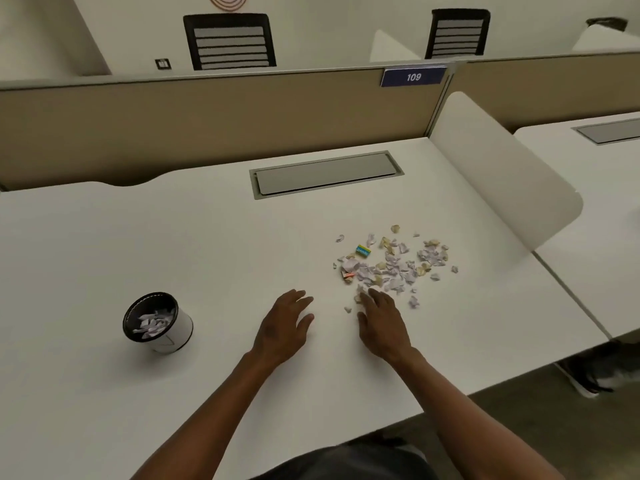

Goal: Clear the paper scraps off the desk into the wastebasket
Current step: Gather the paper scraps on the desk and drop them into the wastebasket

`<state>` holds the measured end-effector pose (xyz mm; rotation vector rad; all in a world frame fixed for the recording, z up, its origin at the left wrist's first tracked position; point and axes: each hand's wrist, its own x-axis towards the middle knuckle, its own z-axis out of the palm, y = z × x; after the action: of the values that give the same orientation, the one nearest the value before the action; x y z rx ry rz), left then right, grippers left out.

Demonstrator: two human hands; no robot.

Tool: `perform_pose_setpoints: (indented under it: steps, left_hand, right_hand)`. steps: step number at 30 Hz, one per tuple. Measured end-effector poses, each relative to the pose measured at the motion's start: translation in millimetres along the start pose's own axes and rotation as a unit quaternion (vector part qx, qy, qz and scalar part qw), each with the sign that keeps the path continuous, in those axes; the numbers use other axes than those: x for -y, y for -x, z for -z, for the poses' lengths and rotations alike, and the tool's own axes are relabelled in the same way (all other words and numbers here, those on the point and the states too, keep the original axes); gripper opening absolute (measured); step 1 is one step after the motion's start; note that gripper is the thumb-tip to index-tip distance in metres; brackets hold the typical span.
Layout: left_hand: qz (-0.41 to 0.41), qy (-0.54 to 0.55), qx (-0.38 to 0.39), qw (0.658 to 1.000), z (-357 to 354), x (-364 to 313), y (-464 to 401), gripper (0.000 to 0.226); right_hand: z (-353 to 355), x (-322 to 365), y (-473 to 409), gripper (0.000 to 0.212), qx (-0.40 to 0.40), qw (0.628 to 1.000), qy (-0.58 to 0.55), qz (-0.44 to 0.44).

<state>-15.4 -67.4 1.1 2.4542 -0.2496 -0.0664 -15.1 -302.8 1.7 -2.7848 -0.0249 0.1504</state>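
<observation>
A loose pile of white, lilac and tan paper scraps (398, 265) lies on the white desk (207, 258), right of centre. A small blue-and-yellow piece (363, 251) and an orange-marked piece (347, 274) sit at its left side. My right hand (382, 320) lies flat at the pile's near edge, its fingertips touching the nearest scraps. My left hand (285, 323) rests palm down on bare desk to the left of the pile, fingers spread, holding nothing. A small round wastebasket (157, 322), white with a black rim, stands at the left with several scraps inside.
A grey cable-tray lid (325, 174) is set into the desk behind the pile. A tan partition (207, 126) with a blue "109" tag (414, 77) runs along the back. A white curved divider (502, 168) stands at the right. A shoe (595, 372) shows under the neighbouring desk.
</observation>
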Motion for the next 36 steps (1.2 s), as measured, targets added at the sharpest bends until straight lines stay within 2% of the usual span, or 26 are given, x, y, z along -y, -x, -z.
perform_pose_setpoints:
  steps: [6, 12, 16, 19, 23, 28, 30, 32, 36]
  left_hand:
    - [-0.051, -0.031, 0.037, 0.998, -4, -35, -59, 0.045]
    - [-0.111, -0.135, 0.138, 0.975, -22, -68, -108, 0.071]
    - [-0.125, -0.215, 0.176, 0.952, -37, -66, -110, 0.066]
    - [-0.135, -0.185, 0.152, 0.961, -42, -53, -94, 0.058]
    - [-0.176, -0.144, 0.119, 0.967, -40, -34, -66, 0.06]
    - [-0.159, -0.096, 0.069, 0.98, -34, -18, -36, 0.05]
    - [-0.146, -0.074, 0.044, 0.986, -29, -16, -32, 0.047]
    - [-0.122, -0.057, 0.024, 0.991, -23, -16, -32, 0.045]
    - [-0.073, -0.029, 0.008, 0.997, -14, -17, -41, 0.045]
  right_hand:
    - [-15, 16, 24, 0.05, 0.022, 0.991, -0.061, 0.113]
    - [4, 8, 22, 0.047, -0.058, 0.986, -0.151, 0.041]
    - [23, -8, 7, 0.045, -0.091, 0.984, -0.149, 0.02]
    - [30, -16, -9, 0.045, -0.098, 0.985, -0.145, 0.007]
    - [29, -18, -31, 0.049, -0.055, 0.992, -0.112, 0.025]
    - [15, -15, -49, 0.058, 0.024, 0.997, -0.011, 0.07]
    - [7, -13, -46, 0.057, 0.032, 0.995, 0.013, 0.089]
    - [0, -9, -37, 0.056, 0.028, 0.993, 0.009, 0.114]
    - [-6, -3, -19, 0.052, 0.018, 0.987, -0.074, 0.141]
